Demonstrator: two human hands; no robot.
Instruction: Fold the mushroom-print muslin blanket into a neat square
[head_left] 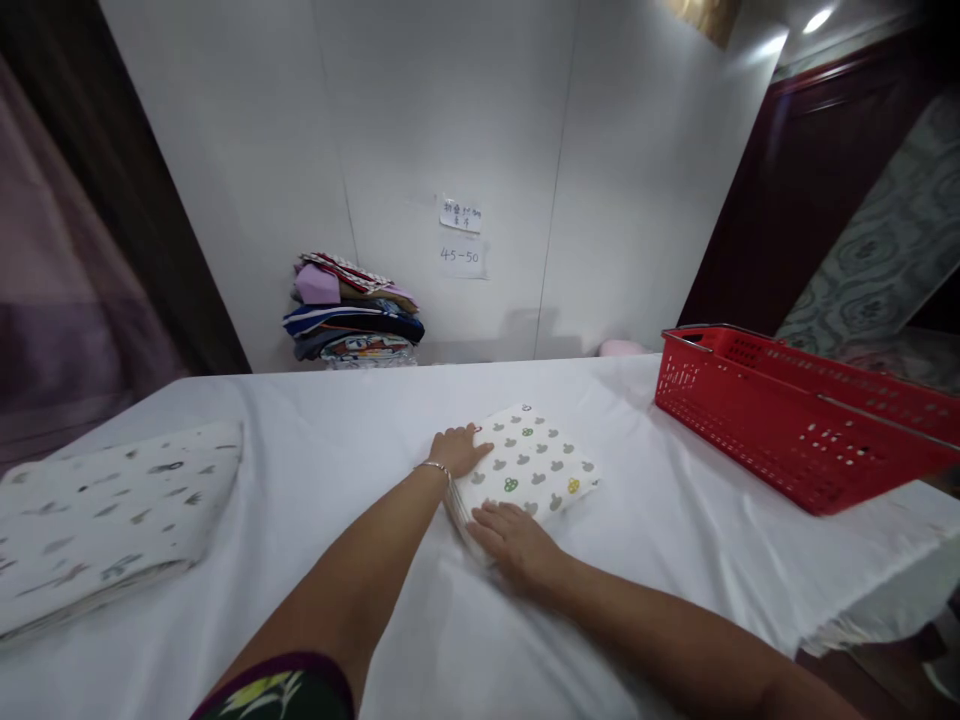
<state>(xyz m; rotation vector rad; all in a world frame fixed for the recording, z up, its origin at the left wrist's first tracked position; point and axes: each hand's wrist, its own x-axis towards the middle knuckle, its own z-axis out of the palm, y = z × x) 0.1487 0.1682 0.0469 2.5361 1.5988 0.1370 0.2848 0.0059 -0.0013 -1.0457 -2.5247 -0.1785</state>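
A folded white cloth (540, 460) printed with grey, green and yellow mushrooms lies on the white-covered table (360, 430) in front of me. My left hand (459, 452), a bracelet at its wrist, rests on the cloth's far left corner with fingers stretched out. Against the near left edge lies my right hand (517, 545), its fingers laid flat on top. Layers of the fold show along the left side between both hands.
Another folded white cloth (112, 510) with small prints lies at the table's left. A red perforated basket (750, 420) stands on the right. Beyond the far edge, a stack of folded fabrics (356, 315) sits by the wall, near paper notes (463, 256).
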